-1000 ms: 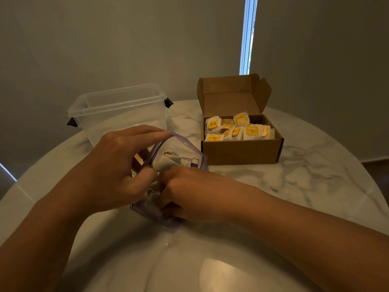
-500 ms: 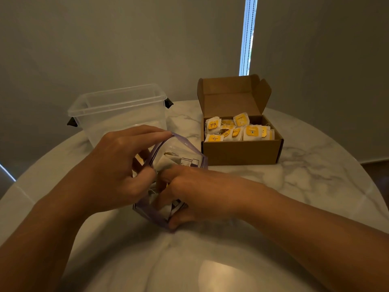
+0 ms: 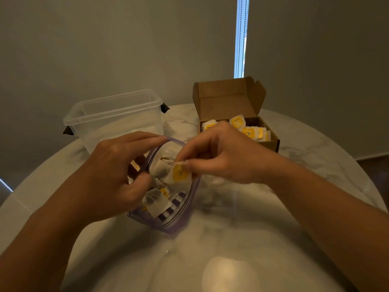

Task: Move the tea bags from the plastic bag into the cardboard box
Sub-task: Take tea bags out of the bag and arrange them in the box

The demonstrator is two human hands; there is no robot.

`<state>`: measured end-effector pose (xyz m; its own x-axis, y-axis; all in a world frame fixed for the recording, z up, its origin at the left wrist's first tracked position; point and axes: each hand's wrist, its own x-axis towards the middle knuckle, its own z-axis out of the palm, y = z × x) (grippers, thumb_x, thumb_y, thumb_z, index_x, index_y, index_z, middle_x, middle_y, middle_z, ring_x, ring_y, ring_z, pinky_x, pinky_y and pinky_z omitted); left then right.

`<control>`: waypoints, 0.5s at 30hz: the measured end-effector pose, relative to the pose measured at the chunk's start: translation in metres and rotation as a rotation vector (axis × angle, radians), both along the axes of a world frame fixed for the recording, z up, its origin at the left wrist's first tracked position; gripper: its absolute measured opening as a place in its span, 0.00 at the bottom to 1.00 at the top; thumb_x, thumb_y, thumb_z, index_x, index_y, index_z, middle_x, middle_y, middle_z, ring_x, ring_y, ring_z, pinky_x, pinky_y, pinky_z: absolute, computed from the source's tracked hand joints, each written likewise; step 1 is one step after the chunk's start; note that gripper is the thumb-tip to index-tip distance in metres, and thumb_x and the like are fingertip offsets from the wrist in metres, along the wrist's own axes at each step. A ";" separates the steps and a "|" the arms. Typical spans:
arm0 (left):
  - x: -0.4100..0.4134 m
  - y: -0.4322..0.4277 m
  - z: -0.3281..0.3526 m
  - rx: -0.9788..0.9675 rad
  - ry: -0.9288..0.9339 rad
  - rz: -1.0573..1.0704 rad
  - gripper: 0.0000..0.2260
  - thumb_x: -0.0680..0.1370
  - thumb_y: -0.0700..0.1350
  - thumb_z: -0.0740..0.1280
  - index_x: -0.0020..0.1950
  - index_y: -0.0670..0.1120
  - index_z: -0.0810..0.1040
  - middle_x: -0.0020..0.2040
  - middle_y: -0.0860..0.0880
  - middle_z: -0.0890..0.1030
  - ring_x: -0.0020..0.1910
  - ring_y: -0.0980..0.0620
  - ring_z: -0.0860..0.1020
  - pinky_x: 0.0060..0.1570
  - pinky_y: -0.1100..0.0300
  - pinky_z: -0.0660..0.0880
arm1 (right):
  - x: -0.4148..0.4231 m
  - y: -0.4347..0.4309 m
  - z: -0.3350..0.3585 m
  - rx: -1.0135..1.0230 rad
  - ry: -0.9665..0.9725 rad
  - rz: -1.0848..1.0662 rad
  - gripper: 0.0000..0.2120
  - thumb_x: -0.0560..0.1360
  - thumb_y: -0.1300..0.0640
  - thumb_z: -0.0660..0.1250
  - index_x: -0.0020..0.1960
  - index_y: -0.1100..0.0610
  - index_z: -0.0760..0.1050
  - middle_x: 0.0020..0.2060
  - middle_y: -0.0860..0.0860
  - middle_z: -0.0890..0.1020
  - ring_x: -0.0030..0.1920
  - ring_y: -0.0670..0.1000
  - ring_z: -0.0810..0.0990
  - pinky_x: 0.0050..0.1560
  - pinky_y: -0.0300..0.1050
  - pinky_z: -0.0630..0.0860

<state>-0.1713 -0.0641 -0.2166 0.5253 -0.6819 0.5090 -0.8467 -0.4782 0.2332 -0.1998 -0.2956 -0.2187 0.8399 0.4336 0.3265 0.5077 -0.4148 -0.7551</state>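
Since the earlier frame the right hand (image 3: 223,157) has come up out of the plastic bag (image 3: 175,221) and now sits above the bag's mouth, with the camera tilted slightly lower. The thumb and forefinger of this hand pinch one tea bag (image 3: 179,173) by its upper edge. The tea bag hangs just over the open rim and shows a yellow label. The print on the label is too blurred to read.

The left hand (image 3: 111,178) grips the left side of the plastic bag. Its forefinger lies along the far rim and its thumb presses the near side, which holds the mouth open. The bag stands on the table (image 3: 315,169) at centre, near the person. It has a purple zip strip and a purple printed panel, and the writing on the panel cannot be made out. The remaining tea bags (image 3: 156,204) lie inside it, white with small yellow tags.

The cardboard box (image 3: 228,100) stands at the far right of the table with its lid upright and open. The boxed tea bags (image 3: 249,131) lie in a heap inside it, and their yellow labels carry dark marks that cannot be read. A clear plastic container (image 3: 114,114) with dark side clips stands at the far left, behind the left hand. A bright window strip (image 3: 241,39) with a bead chain runs down the wall behind the box.
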 end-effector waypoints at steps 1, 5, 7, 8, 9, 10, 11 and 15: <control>0.001 0.001 -0.001 -0.003 0.007 0.003 0.26 0.71 0.53 0.57 0.67 0.48 0.76 0.59 0.55 0.79 0.41 0.57 0.79 0.33 0.64 0.80 | 0.000 -0.009 0.004 0.089 0.014 -0.004 0.09 0.75 0.65 0.69 0.54 0.60 0.82 0.46 0.51 0.86 0.47 0.48 0.85 0.47 0.44 0.82; 0.004 0.001 -0.006 -0.012 0.022 -0.006 0.25 0.71 0.53 0.58 0.68 0.51 0.75 0.59 0.56 0.79 0.45 0.58 0.79 0.34 0.66 0.80 | 0.012 -0.049 0.015 0.296 -0.040 -0.180 0.10 0.75 0.65 0.68 0.56 0.61 0.81 0.48 0.54 0.85 0.49 0.50 0.85 0.46 0.42 0.81; 0.005 0.002 -0.006 -0.005 0.013 -0.020 0.25 0.71 0.52 0.58 0.68 0.51 0.74 0.59 0.59 0.78 0.47 0.60 0.78 0.34 0.68 0.79 | 0.026 -0.072 0.017 0.298 -0.115 -0.368 0.09 0.75 0.64 0.69 0.55 0.58 0.81 0.48 0.52 0.85 0.48 0.49 0.85 0.44 0.42 0.82; 0.005 0.002 -0.006 -0.004 0.010 -0.024 0.24 0.72 0.52 0.58 0.68 0.51 0.74 0.60 0.60 0.77 0.48 0.61 0.78 0.34 0.69 0.78 | 0.035 -0.083 0.018 0.287 -0.148 -0.471 0.08 0.75 0.63 0.69 0.54 0.56 0.81 0.47 0.51 0.85 0.48 0.48 0.85 0.43 0.41 0.82; 0.005 0.002 -0.005 -0.009 0.010 -0.031 0.24 0.72 0.52 0.58 0.68 0.51 0.74 0.59 0.60 0.77 0.48 0.61 0.78 0.33 0.69 0.78 | 0.043 -0.093 0.019 0.279 -0.170 -0.565 0.08 0.75 0.62 0.70 0.52 0.54 0.81 0.46 0.49 0.85 0.47 0.48 0.85 0.41 0.39 0.81; 0.005 0.002 -0.005 -0.019 0.012 -0.040 0.24 0.72 0.51 0.59 0.68 0.52 0.74 0.59 0.60 0.78 0.47 0.60 0.79 0.33 0.68 0.78 | 0.051 -0.102 0.019 0.270 -0.182 -0.645 0.07 0.75 0.62 0.70 0.51 0.52 0.81 0.46 0.48 0.84 0.45 0.47 0.84 0.39 0.37 0.80; 0.005 0.002 -0.005 -0.029 0.014 -0.050 0.24 0.72 0.50 0.59 0.67 0.53 0.74 0.59 0.61 0.78 0.46 0.60 0.79 0.32 0.68 0.78 | 0.059 -0.109 0.020 0.255 -0.186 -0.706 0.08 0.75 0.62 0.70 0.50 0.51 0.81 0.45 0.47 0.84 0.45 0.46 0.84 0.37 0.36 0.80; 0.005 0.000 -0.004 -0.038 0.016 -0.090 0.24 0.71 0.50 0.59 0.67 0.57 0.72 0.60 0.64 0.75 0.46 0.62 0.79 0.31 0.70 0.77 | 0.078 -0.124 0.021 0.130 -0.122 -0.724 0.07 0.76 0.62 0.69 0.51 0.52 0.81 0.44 0.47 0.83 0.44 0.47 0.83 0.36 0.35 0.80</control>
<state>-0.1659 -0.0646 -0.2208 0.4706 -0.7071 0.5278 -0.8821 -0.3904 0.2634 -0.1217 -0.4192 -0.1980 0.8550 -0.2628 0.4470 0.2251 -0.5884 -0.7766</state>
